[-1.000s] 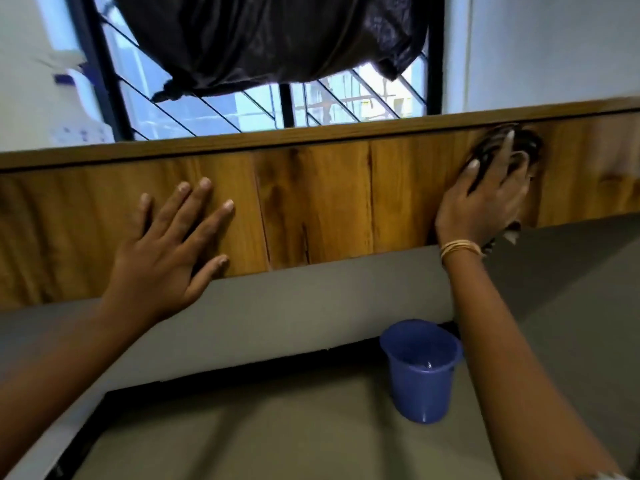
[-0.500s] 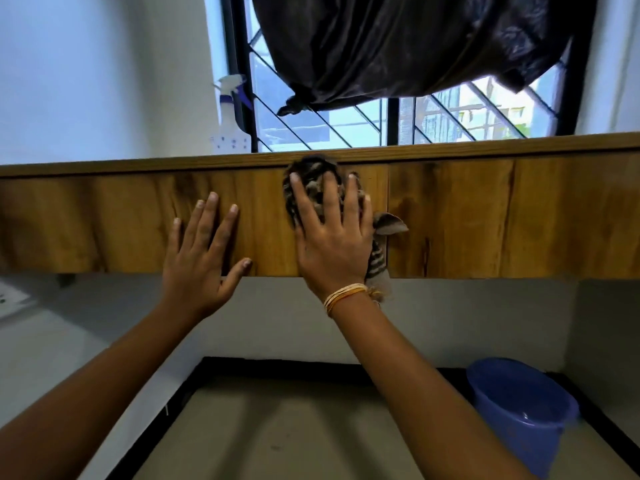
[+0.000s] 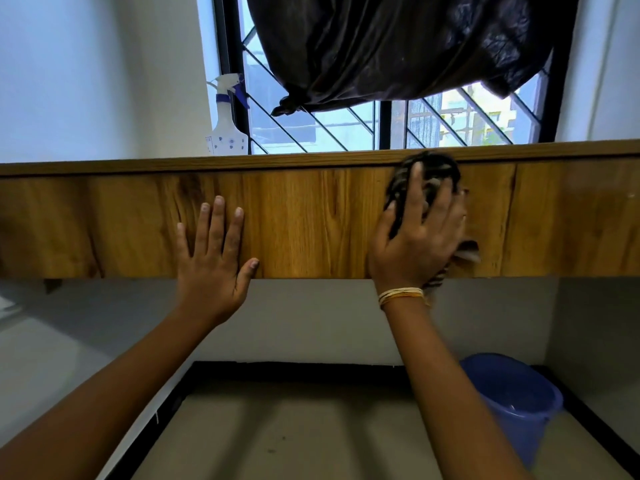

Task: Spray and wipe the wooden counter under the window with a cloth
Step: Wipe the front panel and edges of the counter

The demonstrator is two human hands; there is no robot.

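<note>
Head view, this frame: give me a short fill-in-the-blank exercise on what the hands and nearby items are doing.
1. The right hand presses a striped ____ against the wooden counter.
2. The left hand lies flat on the counter and holds ____.
3. The spray bottle stands on the counter by the ____.
4. The bucket below the counter is ____ in colour.

Missing words: cloth; nothing; window; blue.
</note>
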